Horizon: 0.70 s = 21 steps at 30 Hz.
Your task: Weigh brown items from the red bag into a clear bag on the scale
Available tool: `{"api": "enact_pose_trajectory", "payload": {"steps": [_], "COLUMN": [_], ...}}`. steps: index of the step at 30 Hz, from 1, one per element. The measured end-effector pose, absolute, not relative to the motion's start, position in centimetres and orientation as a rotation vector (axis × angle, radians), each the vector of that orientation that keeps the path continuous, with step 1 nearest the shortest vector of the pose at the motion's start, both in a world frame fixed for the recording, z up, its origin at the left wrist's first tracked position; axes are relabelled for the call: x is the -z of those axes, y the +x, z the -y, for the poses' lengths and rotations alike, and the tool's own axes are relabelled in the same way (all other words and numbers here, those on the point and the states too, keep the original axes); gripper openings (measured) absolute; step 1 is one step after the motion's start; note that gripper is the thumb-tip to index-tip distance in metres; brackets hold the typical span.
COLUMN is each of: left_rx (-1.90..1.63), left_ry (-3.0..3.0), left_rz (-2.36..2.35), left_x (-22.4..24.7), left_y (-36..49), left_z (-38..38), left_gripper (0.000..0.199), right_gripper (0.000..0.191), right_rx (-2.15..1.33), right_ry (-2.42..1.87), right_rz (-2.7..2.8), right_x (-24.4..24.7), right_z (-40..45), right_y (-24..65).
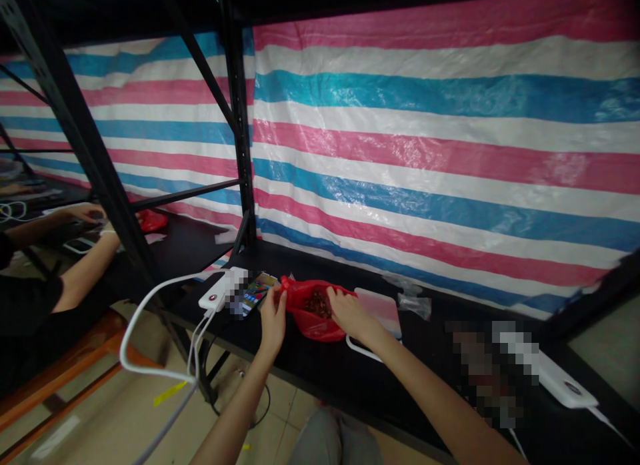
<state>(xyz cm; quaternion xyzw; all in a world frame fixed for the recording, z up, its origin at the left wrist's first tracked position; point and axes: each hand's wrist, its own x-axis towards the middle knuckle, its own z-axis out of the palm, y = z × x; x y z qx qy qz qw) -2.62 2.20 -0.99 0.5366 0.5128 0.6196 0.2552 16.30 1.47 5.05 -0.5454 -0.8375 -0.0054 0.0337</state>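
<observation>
The red plastic bag (310,323) of brown pieces (317,305) lies on the bench (320,265), pinched at one corner by the left hand (273,318) and gripped at the rim by the right hand (350,315), so the pieces could be spilled if the bag were tugged too hard or tipped.

Pink, white and blue striped tarpaulin (440,151) behind black steel shelving (240,118). On the black shelf (320,365), white power bank (213,297), white cable (145,338) looping off; beside it probably a phone (257,293), partly pixelated.

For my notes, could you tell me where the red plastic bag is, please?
In the head view, the red bag lies on the black shelf between the left hand and right hand, beside a phone.
</observation>
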Motion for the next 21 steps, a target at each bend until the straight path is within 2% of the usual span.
{"api": "enact_pose_trajectory", "payload": {"steps": [8, 11, 15, 19, 21], "left_rx": [-1.749, -1.696, -1.524, -1.294, -1.285], "left_ry": [1.432, 1.45, 1.418, 1.538, 1.552], "left_rz": [-1.52, -1.556, -1.624, -1.678, -1.682], "left_x": [3.4, 4.2, 4.8, 5.0, 5.1], "left_y": [-0.2, 0.6, 0.9, 0.4, 0.1], "left_z": [-0.6, -0.2, -0.3, -0.2, -0.2], "left_gripper": [0.023, 0.025, 0.041, 0.028, 0.03], "right_gripper": [0.035, 0.034, 0.032, 0.032, 0.03], "right_rx": [0.533, 0.607, 0.677, 0.719, 0.731], "right_ry": [-1.662, -1.623, -1.518, -1.491, -1.506], "right_rz": [2.746, 2.742, 2.772, 2.796, 2.797], "right_x": [-3.9, -2.8, -1.2, 0.2, 0.4], "right_z": [-1.3, -2.5, -3.8, -4.4, -4.6], "right_y": [15.3, 14.7, 14.4, 14.7, 14.9]}}
